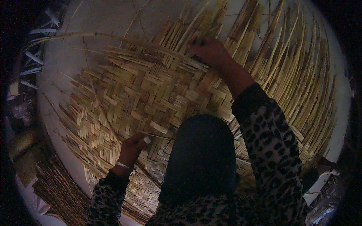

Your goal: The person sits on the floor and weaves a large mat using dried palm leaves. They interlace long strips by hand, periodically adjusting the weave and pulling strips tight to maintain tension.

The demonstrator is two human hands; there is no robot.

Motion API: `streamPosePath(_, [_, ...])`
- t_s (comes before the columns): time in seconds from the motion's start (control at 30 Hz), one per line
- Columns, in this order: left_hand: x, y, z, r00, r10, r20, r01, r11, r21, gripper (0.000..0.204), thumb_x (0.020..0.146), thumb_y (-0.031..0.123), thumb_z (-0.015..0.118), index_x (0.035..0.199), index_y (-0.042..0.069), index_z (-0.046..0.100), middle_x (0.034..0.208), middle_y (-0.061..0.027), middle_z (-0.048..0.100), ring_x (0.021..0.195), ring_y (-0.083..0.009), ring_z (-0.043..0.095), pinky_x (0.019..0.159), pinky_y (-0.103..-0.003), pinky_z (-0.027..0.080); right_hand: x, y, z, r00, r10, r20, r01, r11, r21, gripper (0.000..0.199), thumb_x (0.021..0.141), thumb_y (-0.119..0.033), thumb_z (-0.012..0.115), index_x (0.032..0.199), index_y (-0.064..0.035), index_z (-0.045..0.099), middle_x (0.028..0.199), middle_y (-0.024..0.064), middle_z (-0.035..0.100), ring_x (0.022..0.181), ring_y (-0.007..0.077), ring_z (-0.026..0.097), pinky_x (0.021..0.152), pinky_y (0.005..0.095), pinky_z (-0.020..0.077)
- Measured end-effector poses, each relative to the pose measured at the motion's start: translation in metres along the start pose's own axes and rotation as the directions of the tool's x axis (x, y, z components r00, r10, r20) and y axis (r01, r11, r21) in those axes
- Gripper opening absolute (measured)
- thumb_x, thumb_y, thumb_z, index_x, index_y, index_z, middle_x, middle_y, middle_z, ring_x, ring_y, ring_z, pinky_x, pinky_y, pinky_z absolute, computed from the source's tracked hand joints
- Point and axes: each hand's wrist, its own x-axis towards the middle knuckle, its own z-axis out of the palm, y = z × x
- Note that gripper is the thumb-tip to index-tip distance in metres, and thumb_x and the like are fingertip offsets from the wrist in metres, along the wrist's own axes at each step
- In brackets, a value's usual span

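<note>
A large woven reed mat (169, 94) spreads below me, its flat strips crossing in a zigzag pattern with loose ends fanning out. My right hand (211, 52) reaches to the far edge of the weave, fingers bent closed on reed strips; their exact grip is dim. Nearer to me on the left, my left hand (132, 148) is closed in a pinch on a thin reed strip (160, 136). White wrapping shows at its thumb, and a bracelet circles the wrist. One long strip (94, 34) arches across the far left of the mat toward my right hand.
Long unwoven reeds (298, 75) fan out on the right side over a pale floor (102, 17). A bundle of dark brown sticks (62, 188) lies at the lower left. White crossed bars (34, 56) stand at the far left. My dark head covering hides part of the mat.
</note>
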Motion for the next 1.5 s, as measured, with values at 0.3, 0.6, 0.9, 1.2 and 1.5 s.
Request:
streamPosePath(0.3, [-0.027,-0.025,-0.020,0.984,0.122,0.130,-0.114,0.991,-0.066,0.035,0.084,0.022,0.065,0.112,0.001,0.059,0.094,-0.0048,0.063,0.084,-0.0113,0.056,0.073,-0.028,0.047,0.000,0.004,0.003,0.992,-0.127,-0.018,0.117,0.951,-0.286,0.056,0.072,-0.049,0.066,0.092,0.0027,0.066,0.084,0.0198,0.065,0.079,0.0333,0.062,0.074,0.0399,0.0488])
streamPosePath(0.6, [0.007,-0.030,-0.024,0.985,0.102,0.137,-0.121,0.982,0.142,0.027,0.084,0.027,0.066,0.095,0.002,0.064,0.075,-0.0030,0.061,0.069,-0.0082,0.053,0.060,-0.026,0.043,0.004,0.003,0.007,0.996,-0.082,-0.030,0.074,0.974,-0.216,0.049,0.074,-0.045,0.067,0.088,0.0015,0.065,0.078,0.0128,0.065,0.071,0.0217,0.063,0.067,0.0358,0.0491])
streamPosePath(0.9, [0.006,0.002,-0.001,0.990,0.116,0.083,-0.128,0.978,0.161,0.033,0.084,0.033,0.064,0.098,0.003,0.064,0.075,-0.0056,0.063,0.069,-0.0116,0.055,0.063,-0.029,0.046,0.006,0.008,0.001,1.000,-0.020,-0.015,0.019,0.997,-0.070,0.042,0.077,-0.040,0.067,0.088,0.0010,0.063,0.074,0.0099,0.064,0.063,0.0188,0.060,0.060,0.0319,0.0482])
streamPosePath(1.2, [0.019,-0.008,-0.016,0.911,0.315,0.266,-0.412,0.693,0.591,0.034,0.084,0.029,0.064,0.103,0.002,0.062,0.093,-0.0130,0.065,0.086,-0.0214,0.062,0.073,-0.034,0.050,0.010,0.011,0.000,0.997,0.061,-0.037,-0.055,0.990,0.130,0.042,0.080,-0.036,0.066,0.102,-0.0004,0.060,0.088,0.0140,0.066,0.073,0.0249,0.064,0.067,0.0382,0.0523])
streamPosePath(1.5, [0.023,-0.013,-0.015,0.980,0.141,0.139,-0.173,0.952,0.251,0.040,0.080,0.036,0.067,0.097,0.001,0.066,0.086,-0.0154,0.066,0.080,-0.0246,0.065,0.071,-0.035,0.051,-0.004,-0.006,-0.014,0.990,0.099,0.097,-0.136,0.824,0.549,0.036,0.083,-0.031,0.069,0.097,-0.0021,0.053,0.078,0.0038,0.056,0.064,0.0119,0.053,0.053,0.0263,0.0450])
